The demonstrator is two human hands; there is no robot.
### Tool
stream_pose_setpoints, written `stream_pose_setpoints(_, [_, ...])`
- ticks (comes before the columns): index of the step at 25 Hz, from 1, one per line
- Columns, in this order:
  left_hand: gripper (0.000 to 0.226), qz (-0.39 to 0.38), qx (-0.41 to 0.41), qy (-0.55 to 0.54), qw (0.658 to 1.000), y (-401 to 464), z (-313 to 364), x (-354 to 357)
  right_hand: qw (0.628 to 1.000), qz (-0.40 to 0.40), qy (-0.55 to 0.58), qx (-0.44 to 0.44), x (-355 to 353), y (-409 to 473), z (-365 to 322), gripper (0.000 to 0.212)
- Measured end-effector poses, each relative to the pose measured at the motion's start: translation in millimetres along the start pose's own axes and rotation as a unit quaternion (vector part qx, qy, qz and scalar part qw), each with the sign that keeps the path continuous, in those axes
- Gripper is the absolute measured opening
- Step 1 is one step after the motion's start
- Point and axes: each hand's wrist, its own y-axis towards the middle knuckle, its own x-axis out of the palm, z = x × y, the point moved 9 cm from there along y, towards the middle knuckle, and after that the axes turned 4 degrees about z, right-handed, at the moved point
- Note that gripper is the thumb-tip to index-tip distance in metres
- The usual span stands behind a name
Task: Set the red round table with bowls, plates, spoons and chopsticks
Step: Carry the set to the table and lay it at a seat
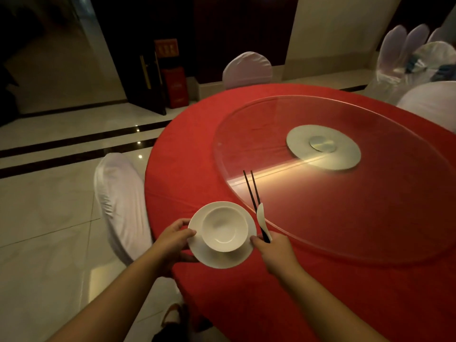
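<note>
We see a white plate [223,255] at the near-left edge of the red table [320,280], with a white bowl [224,227] sitting on it. The left hand [172,240] grips the plate's left rim, thumb on top. The right hand [276,253] touches the plate's right rim while holding a white spoon [262,219] and two dark chopsticks [253,191], whose tips point away over the glass turntable [345,193]. White-covered chairs [121,203] stand around the table.
</note>
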Motion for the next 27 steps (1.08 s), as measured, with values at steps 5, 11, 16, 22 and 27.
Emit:
stream_pose_setpoints(5, [0.029, -0.030, 0.005, 0.058, 0.998, 82, 42, -42, 0.999, 0.028, -0.012, 0.017, 61, 52, -21, 0.022])
stream_pose_setpoints(11, [0.035, -0.083, 0.009, 0.208, 0.975, 189, 103, -79, 0.993, 0.097, -0.010, 0.060, 132, 103, -39, 0.024])
stream_pose_setpoints(16, [0.039, -0.131, 0.004, 0.364, 0.922, 262, 134, -82, 0.986, 0.141, -0.008, 0.089, 172, 131, -45, 0.020])
stream_pose_setpoints(22, [0.038, -0.128, -0.009, 0.427, 0.895, 308, 131, -81, 0.983, 0.153, -0.030, 0.098, 200, 161, -39, 0.019])
stream_pose_setpoints(27, [0.044, -0.098, 0.007, 0.437, 0.894, 329, 122, -80, 0.980, 0.149, -0.046, 0.120, 214, 181, -19, 0.022])
